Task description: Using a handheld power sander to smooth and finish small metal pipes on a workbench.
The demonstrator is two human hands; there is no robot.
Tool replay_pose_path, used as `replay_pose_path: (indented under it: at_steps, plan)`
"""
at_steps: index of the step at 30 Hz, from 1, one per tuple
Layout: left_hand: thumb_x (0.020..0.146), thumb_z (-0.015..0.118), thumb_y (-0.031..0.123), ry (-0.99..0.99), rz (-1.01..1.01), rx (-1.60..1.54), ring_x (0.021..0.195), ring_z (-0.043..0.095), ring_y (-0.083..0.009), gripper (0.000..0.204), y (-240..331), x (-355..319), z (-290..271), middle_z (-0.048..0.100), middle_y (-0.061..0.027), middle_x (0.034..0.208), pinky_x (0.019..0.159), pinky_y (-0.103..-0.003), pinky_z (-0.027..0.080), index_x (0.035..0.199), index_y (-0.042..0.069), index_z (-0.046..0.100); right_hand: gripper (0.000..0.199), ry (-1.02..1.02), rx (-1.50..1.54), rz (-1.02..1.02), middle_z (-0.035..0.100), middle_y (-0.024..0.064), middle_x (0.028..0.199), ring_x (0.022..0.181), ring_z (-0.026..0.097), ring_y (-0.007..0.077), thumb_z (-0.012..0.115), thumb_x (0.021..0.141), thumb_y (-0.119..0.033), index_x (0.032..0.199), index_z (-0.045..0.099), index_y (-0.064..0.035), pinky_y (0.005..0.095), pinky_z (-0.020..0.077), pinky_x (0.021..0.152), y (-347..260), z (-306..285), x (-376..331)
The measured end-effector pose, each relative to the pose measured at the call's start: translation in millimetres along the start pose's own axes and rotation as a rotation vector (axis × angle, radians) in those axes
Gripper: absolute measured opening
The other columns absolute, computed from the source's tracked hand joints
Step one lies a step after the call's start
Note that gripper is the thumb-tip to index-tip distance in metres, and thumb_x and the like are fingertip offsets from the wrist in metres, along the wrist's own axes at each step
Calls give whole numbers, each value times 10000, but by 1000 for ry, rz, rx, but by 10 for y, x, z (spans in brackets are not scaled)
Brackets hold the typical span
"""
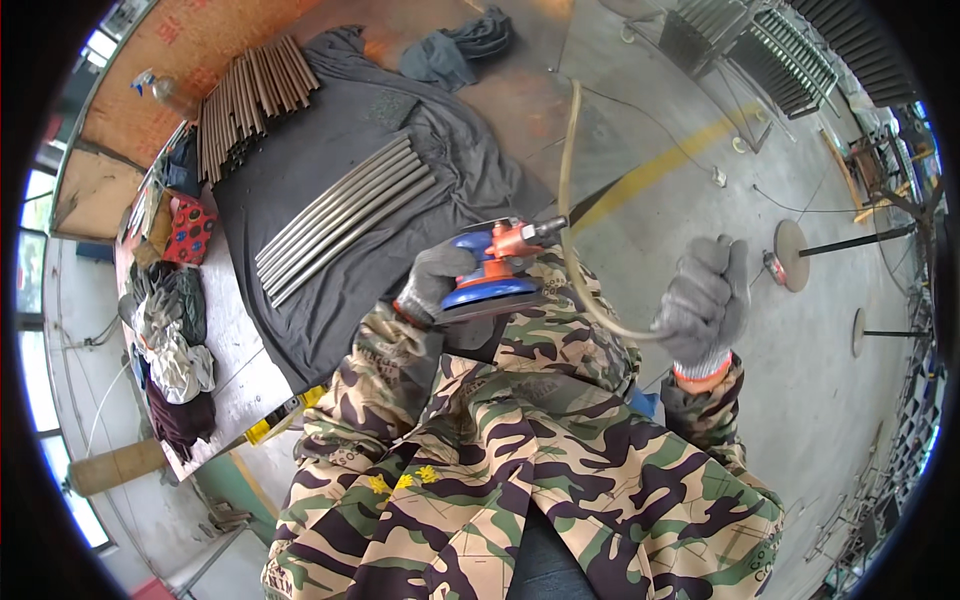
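Note:
My left hand [438, 280], in a grey glove, grips a blue and orange air sander [490, 270] with a round pad facing down. The sander is held in front of my body, above the near right end of the cloth. A pale hose [572, 180] loops from the far side past the sander's fitting to my right hand. In its grey glove, my right hand [705, 305] is closed around the hose, out to the right over the floor. Several shiny metal tubes [345, 220] lie side by side on a dark cloth [330, 325], left of the sander.
Brown, rusty-looking tubes [255, 95] are stacked at the table's far left, near a spray bottle [165, 90]. Gloves and rags [170, 335] lie along the left edge. A bundled grey cloth [455, 50] sits at the back. Metal racks [780, 60] and round-based stands [790, 255] occupy the right floor.

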State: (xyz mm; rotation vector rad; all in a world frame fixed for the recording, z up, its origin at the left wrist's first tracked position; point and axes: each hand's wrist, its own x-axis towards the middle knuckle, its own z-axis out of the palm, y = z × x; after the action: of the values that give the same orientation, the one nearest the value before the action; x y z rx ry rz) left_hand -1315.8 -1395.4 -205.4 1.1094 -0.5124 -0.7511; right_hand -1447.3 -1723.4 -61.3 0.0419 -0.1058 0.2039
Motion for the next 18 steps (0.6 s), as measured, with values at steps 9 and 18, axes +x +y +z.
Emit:
replay_pose_path:
  at_steps: [9, 18]
  plan:
    - [838, 700, 215, -561, -77, -1058, 1287, 663, -436, 856, 111, 1493, 229, 591, -275, 1468, 1142, -534, 527, 1589, -54, 389, 390, 194, -293, 45, 353, -63, 620, 445, 303, 59, 490, 1143, -495, 923, 444, -177, 272, 263, 383, -99, -172, -595]
    - [780, 778, 63, -146, -428, -586, 1254, 687, -358, 779, 670, 787, 172, 615, -261, 1466, 1178, -575, 497, 1493, -94, 508, 369, 435, -562, -428, 310, -91, 637, 537, 320, 109, 647, 1044, -523, 887, 550, -203, 304, 279, 497, -1001, -507, 1303]
